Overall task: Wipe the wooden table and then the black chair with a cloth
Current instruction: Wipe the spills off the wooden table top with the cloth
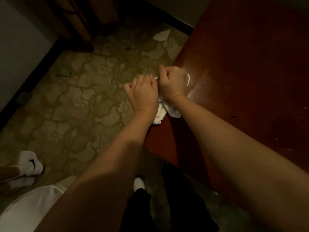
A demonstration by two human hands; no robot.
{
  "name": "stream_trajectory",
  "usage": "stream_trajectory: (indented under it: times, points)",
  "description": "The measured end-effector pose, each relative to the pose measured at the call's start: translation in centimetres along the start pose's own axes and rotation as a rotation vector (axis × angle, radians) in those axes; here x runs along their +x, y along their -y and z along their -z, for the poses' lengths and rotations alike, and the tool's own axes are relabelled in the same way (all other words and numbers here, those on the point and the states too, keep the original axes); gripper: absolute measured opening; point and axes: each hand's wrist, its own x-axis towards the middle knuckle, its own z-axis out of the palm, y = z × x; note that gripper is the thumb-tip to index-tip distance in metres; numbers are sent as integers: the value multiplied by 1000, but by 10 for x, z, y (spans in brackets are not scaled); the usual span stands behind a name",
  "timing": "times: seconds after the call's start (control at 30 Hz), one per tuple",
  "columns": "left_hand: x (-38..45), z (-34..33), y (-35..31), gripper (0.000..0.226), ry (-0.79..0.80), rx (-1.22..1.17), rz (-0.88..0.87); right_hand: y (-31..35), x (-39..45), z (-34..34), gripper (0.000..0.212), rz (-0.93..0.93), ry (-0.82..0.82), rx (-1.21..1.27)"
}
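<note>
Both hands meet at the left edge of the wooden table (242, 72), bunched together over a white cloth (164, 108). Left hand (143, 92) sits just off the table edge, above the carpet, fingers curled down and forward; it seems to grip the cloth's top end, but the actual contact is hidden under the hand. Right hand (173, 81) is knuckles-up over the table edge, fingers curled tight into a fist on the cloth, a small white bit poking out between the two hands. Rest of the cloth hangs crumpled below the wrists and lies on the table surface right at the edge, between the two forearms. Table is dark reddish wood, glossy, with a bright glare spot beside the right hand and some small specks across the top. Floor is a greenish patterned carpet (75, 101) with a floral motif. A pale scrap of paper (162, 36) lies on the carpet up near the dark baseboard, well apart from the hands. Person's own legs in black trousers (177, 203) at the bottom, one white-socked toe (139, 183) showing. Lower left, a second person's feet in white socks (31, 162), one with a dark logo. Dark wooden furniture at the top left, too dim to identify. No black chair identifiable.
</note>
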Motion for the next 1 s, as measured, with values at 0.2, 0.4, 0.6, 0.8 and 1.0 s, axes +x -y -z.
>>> stream_trajectory:
  times: [0.2, 0.4, 0.6, 0.8, 1.0]
  points:
    - [-27, 8, 6, 46, -19, 12, -58, -2, -26, 4, 47, -45, -28, 4]
    - [-91, 28, 18, 37, -25, -7, -147, -11, -97, 12, 48, -88, -83, 68]
    - [-145, 48, 32, 39, 63, -68, -189, -15, -165, 22, 44, -100, -139, 34]
    - [-138, 46, 33, 43, 82, -74, -267, -14, -165, 25, 44, -121, -137, 30]
    - [-121, 34, 25, 41, -21, -64, -243, -18, -139, 25, 44, -5, -137, -4]
